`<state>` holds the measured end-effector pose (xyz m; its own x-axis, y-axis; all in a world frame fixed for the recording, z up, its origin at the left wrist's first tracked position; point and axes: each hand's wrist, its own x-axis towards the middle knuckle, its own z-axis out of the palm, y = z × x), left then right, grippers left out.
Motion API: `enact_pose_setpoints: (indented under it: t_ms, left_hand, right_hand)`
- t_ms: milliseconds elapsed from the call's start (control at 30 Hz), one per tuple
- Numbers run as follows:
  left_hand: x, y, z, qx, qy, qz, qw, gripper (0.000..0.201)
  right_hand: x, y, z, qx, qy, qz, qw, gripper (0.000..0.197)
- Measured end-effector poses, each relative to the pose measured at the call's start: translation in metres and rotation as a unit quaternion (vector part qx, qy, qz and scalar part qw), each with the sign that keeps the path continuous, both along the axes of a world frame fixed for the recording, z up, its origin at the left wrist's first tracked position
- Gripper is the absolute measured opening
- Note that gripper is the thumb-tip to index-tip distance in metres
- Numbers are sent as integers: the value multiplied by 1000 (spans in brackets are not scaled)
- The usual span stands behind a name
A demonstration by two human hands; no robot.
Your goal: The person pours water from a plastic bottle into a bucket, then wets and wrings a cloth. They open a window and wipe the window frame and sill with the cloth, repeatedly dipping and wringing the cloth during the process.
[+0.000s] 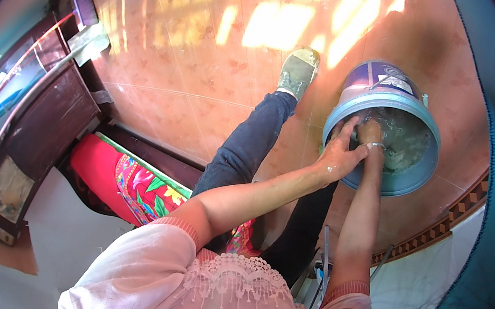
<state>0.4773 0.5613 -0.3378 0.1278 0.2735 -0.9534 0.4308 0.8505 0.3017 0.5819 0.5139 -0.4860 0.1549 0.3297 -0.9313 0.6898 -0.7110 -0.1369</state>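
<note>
Here in the head view, your left hand (343, 151) reaches over the bucket's (388, 99) rim, thumb wide from the fingers, close beside your right wrist. Your right hand (369, 132) dips into the cloudy water (413, 140), its grip impossible to tell, and the bucket sits on the tiled floor (208, 76), right of your shoe (299, 73)!

Bucket (388, 100): placed on tiled floor (183, 69); cloudy water (406, 142) is contained.
Right hand (369, 132): lowered inside the bucket.
Left hand (341, 152): held, fingers extended, at the bucket's mouth, beside the right wrist.
Shoe (298, 73): planted left of the bucket.
</note>
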Motion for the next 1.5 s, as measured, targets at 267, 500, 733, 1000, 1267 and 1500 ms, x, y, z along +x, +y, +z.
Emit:
enact_pose_setpoints:
  t_ms: [267, 500, 733, 1000, 1267, 1500]
  left_hand:
    - [6, 0, -2, -193, -78, 244, 947, 92]
    - [14, 5, -6, -204, -156, 292, 922, 65]
    - [-27, -48, -64, -90, -285, 368, 880, 32]
    - [15, 0, -2, 51, -49, 50, 996, 37]
    - [3, 0, 8, 278, -46, -346, 895, 41]
    - [4, -4, -4, 66, 27, -47, 996, 73]
  right_hand:
    - [5, 6, 181, 321, 100, -300, 893, 32]
    - [-30, -7, 265, 389, 103, -307, 863, 13]
    - [-43, 14, 190, 410, -58, -417, 809, 23]
    - [28, -35, 83, 308, -76, -398, 861, 29]
    - [50, 21, 125, 254, 265, -471, 802, 67]
    - [50, 7, 16, 219, -87, -208, 949, 57]
